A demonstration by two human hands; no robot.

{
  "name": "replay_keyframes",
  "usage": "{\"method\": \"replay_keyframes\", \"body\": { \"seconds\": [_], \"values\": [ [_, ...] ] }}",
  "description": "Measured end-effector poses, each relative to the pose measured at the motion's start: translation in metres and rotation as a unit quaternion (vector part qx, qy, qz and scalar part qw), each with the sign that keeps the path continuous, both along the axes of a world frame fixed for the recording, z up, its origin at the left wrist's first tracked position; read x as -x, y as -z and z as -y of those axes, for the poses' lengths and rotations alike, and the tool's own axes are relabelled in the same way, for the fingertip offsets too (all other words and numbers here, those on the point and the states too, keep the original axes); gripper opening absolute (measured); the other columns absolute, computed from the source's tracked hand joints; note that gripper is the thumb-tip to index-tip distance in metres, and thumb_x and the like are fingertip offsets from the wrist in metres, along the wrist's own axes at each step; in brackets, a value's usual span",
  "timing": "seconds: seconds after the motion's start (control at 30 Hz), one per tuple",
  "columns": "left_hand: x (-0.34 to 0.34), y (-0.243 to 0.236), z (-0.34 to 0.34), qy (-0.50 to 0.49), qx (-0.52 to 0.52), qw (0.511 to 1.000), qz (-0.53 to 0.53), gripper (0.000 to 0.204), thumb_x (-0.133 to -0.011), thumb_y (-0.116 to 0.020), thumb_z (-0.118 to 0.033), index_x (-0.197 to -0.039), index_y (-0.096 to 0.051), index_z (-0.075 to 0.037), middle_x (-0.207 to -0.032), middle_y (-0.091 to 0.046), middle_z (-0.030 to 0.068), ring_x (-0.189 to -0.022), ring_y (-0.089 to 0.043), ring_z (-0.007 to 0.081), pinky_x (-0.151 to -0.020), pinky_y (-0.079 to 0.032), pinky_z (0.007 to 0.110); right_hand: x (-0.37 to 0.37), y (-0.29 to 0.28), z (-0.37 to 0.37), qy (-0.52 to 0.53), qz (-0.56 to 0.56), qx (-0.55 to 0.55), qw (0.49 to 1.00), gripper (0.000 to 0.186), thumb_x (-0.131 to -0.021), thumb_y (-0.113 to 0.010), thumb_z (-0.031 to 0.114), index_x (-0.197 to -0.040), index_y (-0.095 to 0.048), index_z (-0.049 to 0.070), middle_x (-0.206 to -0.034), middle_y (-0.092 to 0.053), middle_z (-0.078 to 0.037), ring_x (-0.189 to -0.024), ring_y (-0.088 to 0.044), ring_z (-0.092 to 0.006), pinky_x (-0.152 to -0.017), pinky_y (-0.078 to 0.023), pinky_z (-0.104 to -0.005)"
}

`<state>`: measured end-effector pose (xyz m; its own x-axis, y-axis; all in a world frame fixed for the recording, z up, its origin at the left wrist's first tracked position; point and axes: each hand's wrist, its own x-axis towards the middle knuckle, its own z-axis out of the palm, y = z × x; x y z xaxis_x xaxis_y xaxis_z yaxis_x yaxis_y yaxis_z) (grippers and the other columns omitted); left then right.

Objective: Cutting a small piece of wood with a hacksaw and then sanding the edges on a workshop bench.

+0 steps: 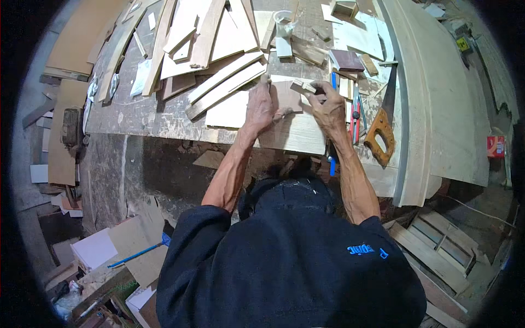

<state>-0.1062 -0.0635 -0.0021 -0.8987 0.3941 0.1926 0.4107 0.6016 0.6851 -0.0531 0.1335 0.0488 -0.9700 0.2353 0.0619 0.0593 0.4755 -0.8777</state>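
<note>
My right hand [330, 109] is closed around a small wooden block [302, 86], pinched between the thumb and fingers just above the bench. To its left, my left hand [259, 107] rests with index finger and thumb spread apart at the left edge of a brownish flat wood piece [287, 94]. The other fingers of that hand are partly hidden. Beneath both lies a pale board [298, 136] reaching the bench's front edge.
A handsaw [381, 131] with a wooden handle lies at the right, beside a red-handled tool [356, 116]. Several wood strips [227, 85] are piled at the left. Farther back stand a clear plastic cup [284, 23] and a dark reddish-brown block [346, 60].
</note>
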Motion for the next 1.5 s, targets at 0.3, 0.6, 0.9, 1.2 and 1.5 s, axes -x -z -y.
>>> {"method": "replay_keyframes", "body": {
  "seconds": [0.3,0.6,0.9,1.2,1.5],
  "values": [
    [-0.023,0.021,-0.002,0.009,0.0,0.998,-0.06,0.122,-0.073,-0.087,-0.034,-0.152,-0.003,0.005,-0.137,-0.049,0.0304,-0.121,-0.051,0.0452,-0.102,-0.038,0.051,0.027,0.035,0.005,-0.067,-0.036,-0.187,0.979,0.03,-0.081,-0.069,0.016,-0.109,-0.07,0.007,-0.108,-0.069,-0.017,-0.103,-0.061,-0.0349,-0.093,-0.048,-0.0432],
    [-0.02,0.03,0.001,0.023,-0.027,0.997,-0.065,0.125,-0.076,-0.084,-0.034,-0.153,0.006,0.003,-0.136,-0.049,0.0334,-0.121,-0.051,0.046,-0.107,-0.038,0.049,0.032,0.044,-0.001,-0.133,-0.097,-0.202,0.965,0.03,-0.081,-0.066,0.012,-0.111,-0.069,0.008,-0.111,-0.07,-0.011,-0.104,-0.061,-0.0322,-0.095,-0.047,-0.0405],
    [-0.018,0.013,-0.002,0.011,-0.082,0.996,0.016,0.11,-0.08,-0.082,-0.03,-0.151,-0.002,-0.001,-0.135,-0.048,0.0331,-0.122,-0.054,0.0447,-0.103,-0.044,0.046,0.03,0.036,-0.001,-0.129,-0.084,-0.204,0.967,0.031,-0.08,-0.067,0.012,-0.111,-0.069,0.007,-0.111,-0.07,-0.012,-0.105,-0.062,-0.0331,-0.096,-0.049,-0.0415],
    [-0.018,0.018,0.0,0.021,-0.098,0.995,-0.002,0.11,-0.081,-0.082,-0.025,-0.152,0.0,-0.003,-0.139,-0.047,0.0314,-0.125,-0.053,0.0436,-0.105,-0.044,0.045,0.032,0.035,-0.007,-0.091,-0.118,-0.248,0.957,0.03,-0.08,-0.07,0.014,-0.11,-0.072,0.012,-0.107,-0.072,-0.011,-0.103,-0.064,-0.0324,-0.095,-0.05,-0.0408],
    [-0.018,0.022,0.0,0.009,-0.088,0.996,-0.013,0.109,-0.08,-0.082,-0.026,-0.152,-0.003,-0.002,-0.136,-0.052,0.0303,-0.123,-0.055,0.0432,-0.104,-0.045,0.044,0.036,0.027,-0.002,-0.13,-0.067,-0.306,0.941,0.031,-0.083,-0.067,0.017,-0.113,-0.071,0.015,-0.111,-0.071,-0.009,-0.106,-0.062,-0.0329,-0.094,-0.05,-0.0431]
  ]
}}
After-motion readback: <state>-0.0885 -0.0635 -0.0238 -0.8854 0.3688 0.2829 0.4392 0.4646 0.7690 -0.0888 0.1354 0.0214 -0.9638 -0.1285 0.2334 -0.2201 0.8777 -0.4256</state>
